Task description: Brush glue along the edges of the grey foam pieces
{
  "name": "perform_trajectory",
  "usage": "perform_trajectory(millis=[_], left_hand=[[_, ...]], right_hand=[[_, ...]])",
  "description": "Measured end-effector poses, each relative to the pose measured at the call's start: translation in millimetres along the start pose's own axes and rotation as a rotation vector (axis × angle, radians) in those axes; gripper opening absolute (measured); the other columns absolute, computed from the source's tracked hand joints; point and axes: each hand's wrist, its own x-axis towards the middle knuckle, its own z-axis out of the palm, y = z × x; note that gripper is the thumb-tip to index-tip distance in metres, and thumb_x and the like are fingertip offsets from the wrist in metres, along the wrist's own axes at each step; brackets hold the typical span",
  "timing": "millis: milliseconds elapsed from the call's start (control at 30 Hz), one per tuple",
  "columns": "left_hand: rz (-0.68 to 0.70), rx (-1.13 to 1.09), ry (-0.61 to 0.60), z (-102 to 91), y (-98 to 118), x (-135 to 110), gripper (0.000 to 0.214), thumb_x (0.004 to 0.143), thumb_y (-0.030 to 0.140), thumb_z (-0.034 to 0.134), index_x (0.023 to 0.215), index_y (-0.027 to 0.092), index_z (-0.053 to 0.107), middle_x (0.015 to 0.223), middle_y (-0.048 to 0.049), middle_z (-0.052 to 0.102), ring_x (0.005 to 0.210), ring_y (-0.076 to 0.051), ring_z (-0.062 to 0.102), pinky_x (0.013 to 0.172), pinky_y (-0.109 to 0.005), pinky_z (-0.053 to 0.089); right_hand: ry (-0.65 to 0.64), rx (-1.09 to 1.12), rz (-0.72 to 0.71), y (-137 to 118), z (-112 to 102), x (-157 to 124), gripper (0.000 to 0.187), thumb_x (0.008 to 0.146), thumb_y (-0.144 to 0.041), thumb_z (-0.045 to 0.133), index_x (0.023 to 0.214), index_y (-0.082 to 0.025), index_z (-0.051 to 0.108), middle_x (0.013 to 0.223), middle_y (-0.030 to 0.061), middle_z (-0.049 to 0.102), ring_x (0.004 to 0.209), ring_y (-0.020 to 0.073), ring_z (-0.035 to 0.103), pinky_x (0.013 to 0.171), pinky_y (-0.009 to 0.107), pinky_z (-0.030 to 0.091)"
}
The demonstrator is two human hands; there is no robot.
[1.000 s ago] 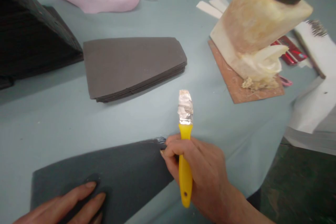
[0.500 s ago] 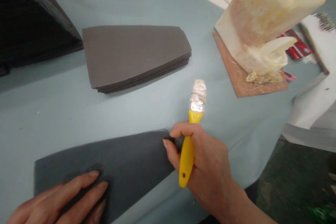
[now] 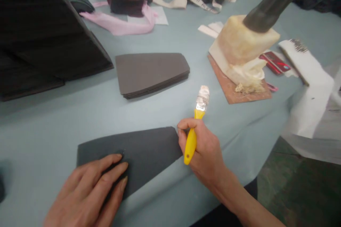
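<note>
My left hand (image 3: 90, 191) lies on a dark grey tapered panel (image 3: 151, 152), its fingers stretched over the surface. Held in my right hand (image 3: 207, 145) is a brush with a yellow handle (image 3: 190, 143), its whitish, caked end pointing away from me. The right thumb and forefinger meet at the panel's narrow right end; whether they pinch its edge I cannot tell. Behind the panel sits a stack of similar brown-grey tapered pieces (image 3: 151, 71).
A tall dark stack (image 3: 53, 49) stands at the left. At the right, a glue-crusted yellowish container (image 3: 239, 40) with a black shaft rests on a brown board (image 3: 233, 97). Pink cloth (image 3: 119, 25) and fabric strips lie farther back. The table's edge drops off at the right.
The view has drawn back, bringing more of the far table in. My right thumb and forefinger, parted at the panel's end before, are now together there. My left hand stays on the panel.
</note>
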Motion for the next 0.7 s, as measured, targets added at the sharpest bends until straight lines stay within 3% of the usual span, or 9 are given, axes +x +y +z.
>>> perform_trajectory(millis=[100,233,367,500,600,700], left_hand=[[0.03,0.043,0.034,-1.4,3.7,3.7,0.029,0.106,0.031,0.053,0.129,0.026,0.07,0.13,-0.0048,0.074,0.116,-0.021,0.07,0.102,-0.034,0.053],[0.028,0.073,0.055,-5.3,7.1,7.4,0.028,0.107,0.035,0.051,0.125,0.028,0.071,0.128,-0.0033,0.075,0.111,-0.019,0.071,0.1,-0.031,0.056],[0.019,0.079,0.072,-11.9,8.0,11.9,0.028,0.107,0.035,0.051,0.125,0.028,0.071,0.128,-0.0034,0.075,0.111,-0.019,0.073,0.1,-0.031,0.058],[0.051,0.088,0.096,-24.2,3.9,20.9,0.027,0.104,0.028,0.054,0.126,0.03,0.071,0.119,-0.0016,0.078,0.109,-0.021,0.073,0.099,-0.033,0.059],[0.0,0.071,0.091,-35.1,-2.0,37.9,0.026,0.103,0.029,0.056,0.125,0.032,0.07,0.115,-0.0012,0.077,0.107,-0.021,0.073,0.098,-0.035,0.06],[-0.027,0.02,0.112,-40.2,-11.5,70.0,0.023,0.106,0.038,0.055,0.123,0.032,0.069,0.12,-0.002,0.075,0.11,-0.022,0.071,0.099,-0.036,0.058]], right_hand=[[0.013,0.114,-0.007,7.2,-4.6,-0.5,0.016,0.1,-0.013,0.056,0.11,-0.025,0.055,0.093,0.0009,0.078,0.079,0.0134,0.079,0.073,0.022,0.06],[0.01,0.198,0.008,14.8,-17.7,6.5,0.015,0.1,-0.015,0.058,0.108,-0.027,0.057,0.091,0.0001,0.078,0.082,0.0138,0.079,0.059,0.02,0.054],[0.019,0.245,0.01,13.1,-32.4,20.5,0.015,0.097,-0.014,0.06,0.104,-0.027,0.057,0.078,-0.0033,0.073,0.066,0.0126,0.073,0.05,0.021,0.046],[0.012,0.336,0.105,11.0,-39.7,30.5,0.008,0.097,-0.018,0.06,0.098,-0.025,0.057,0.07,-0.006,0.069,0.049,0.0095,0.057,0.05,0.021,0.047],[-0.001,0.463,0.153,17.1,-41.7,35.1,0.006,0.103,-0.029,0.059,0.099,-0.025,0.057,0.077,-0.0041,0.072,0.051,0.0084,0.054,0.052,0.021,0.048],[-0.018,0.601,0.143,27.0,-44.3,44.4,0.021,0.111,-0.043,0.05,0.116,-0.025,0.059,0.078,-0.0046,0.07,0.057,0.0091,0.056,0.055,0.022,0.047]])
